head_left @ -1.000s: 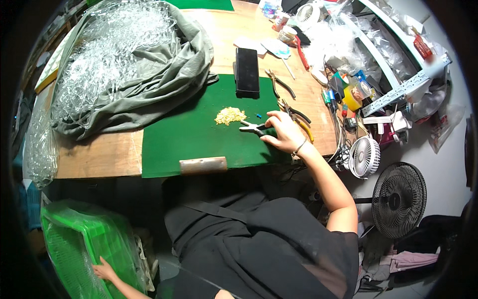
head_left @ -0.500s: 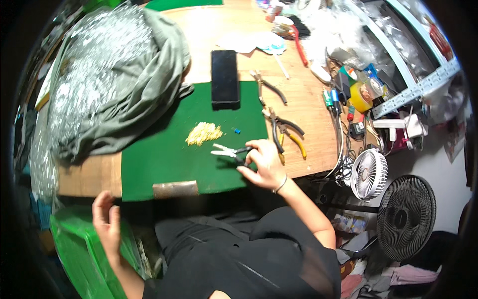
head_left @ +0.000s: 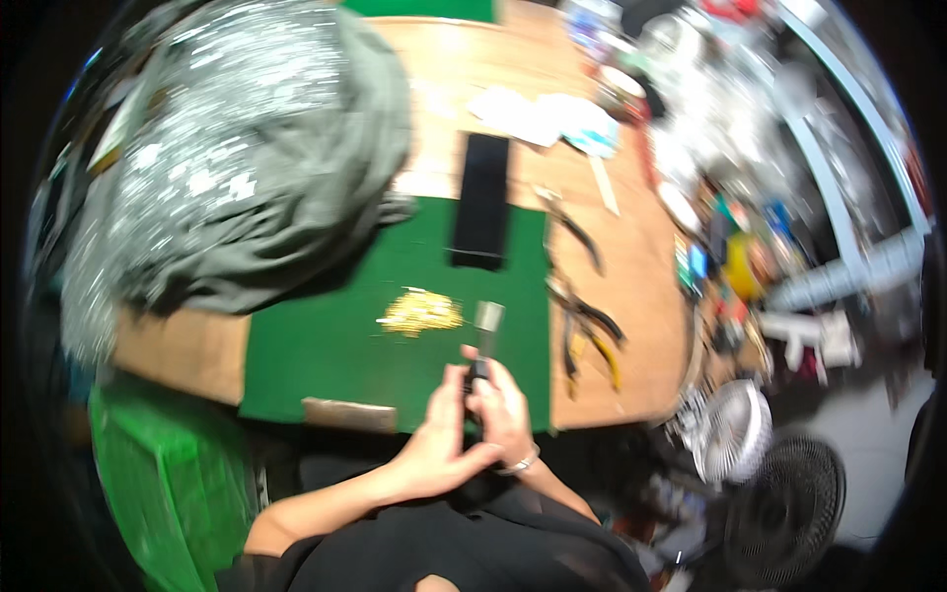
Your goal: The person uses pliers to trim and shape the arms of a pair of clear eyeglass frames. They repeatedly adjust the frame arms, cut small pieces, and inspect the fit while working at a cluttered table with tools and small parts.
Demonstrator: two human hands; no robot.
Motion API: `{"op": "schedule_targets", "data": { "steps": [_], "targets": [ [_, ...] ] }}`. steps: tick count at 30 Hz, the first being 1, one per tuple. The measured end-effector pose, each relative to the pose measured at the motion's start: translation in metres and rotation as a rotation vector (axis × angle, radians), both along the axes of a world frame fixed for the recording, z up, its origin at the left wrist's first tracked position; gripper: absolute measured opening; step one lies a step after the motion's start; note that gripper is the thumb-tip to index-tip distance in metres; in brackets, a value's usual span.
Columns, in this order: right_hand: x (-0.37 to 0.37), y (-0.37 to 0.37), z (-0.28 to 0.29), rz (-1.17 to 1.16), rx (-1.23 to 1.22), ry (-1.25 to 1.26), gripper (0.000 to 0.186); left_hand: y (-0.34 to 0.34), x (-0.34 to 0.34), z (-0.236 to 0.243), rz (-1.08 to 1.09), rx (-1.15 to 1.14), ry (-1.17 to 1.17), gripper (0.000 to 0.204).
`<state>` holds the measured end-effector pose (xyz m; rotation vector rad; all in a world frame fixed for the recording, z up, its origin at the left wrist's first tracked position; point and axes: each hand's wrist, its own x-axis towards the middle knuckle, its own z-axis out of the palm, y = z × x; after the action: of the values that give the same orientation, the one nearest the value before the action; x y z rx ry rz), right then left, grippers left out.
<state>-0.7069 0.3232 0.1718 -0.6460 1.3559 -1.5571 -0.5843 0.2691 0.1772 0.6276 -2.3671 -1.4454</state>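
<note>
Motion blur softens the view while glare whitens clear plastic.

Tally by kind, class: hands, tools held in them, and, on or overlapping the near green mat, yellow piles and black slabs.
Hands: 2 (left hand, right hand)
Held tool: 1
Yellow pile: 1
Phone-like black slab: 1
Total: 5

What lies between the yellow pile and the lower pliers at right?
In the head view, the held tool's metal tip shows between the yellow pile and the lower pliers, against green mat.
</note>
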Motion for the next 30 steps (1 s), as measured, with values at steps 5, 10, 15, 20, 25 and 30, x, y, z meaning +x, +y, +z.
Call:
{"op": "schedule_targets", "data": {
  "steps": [5, 10, 15, 20, 25, 30],
  "targets": [
    [-0.002, -0.005, -0.011, -0.015, -0.225, 0.299, 0.049, -0.016, 0.005, 0.003, 0.008, -0.008, 0.184, 0.098],
    [0.019, -0.011, -0.010, 0.046, -0.193, 0.616, 0.032, -0.057, 0.044, 0.002, 0.051, -0.088, 0.229, 0.056],
    [0.011, -0.011, -0.017, -0.003, -0.172, 0.420, 0.023, -0.176, 0.122, 0.027, 0.434, -0.576, 0.163, 0.041],
    [0.013, -0.037, -0.002, 0.070, -0.016, 0.346, 0.013, -0.297, 0.120, -0.002, 0.830, -0.672, -0.059, 0.043],
    [0.031, -0.048, -0.009, -0.048, 0.001, 0.620, 0.017, -0.359, 0.089, -0.019, 1.064, -0.373, -0.443, 0.053],
    [0.025, -0.039, -0.011, -0.008, -0.036, 0.672, 0.020, -0.335, 0.078, -0.017, 0.925, -0.481, -0.155, 0.030]
  ]
}}
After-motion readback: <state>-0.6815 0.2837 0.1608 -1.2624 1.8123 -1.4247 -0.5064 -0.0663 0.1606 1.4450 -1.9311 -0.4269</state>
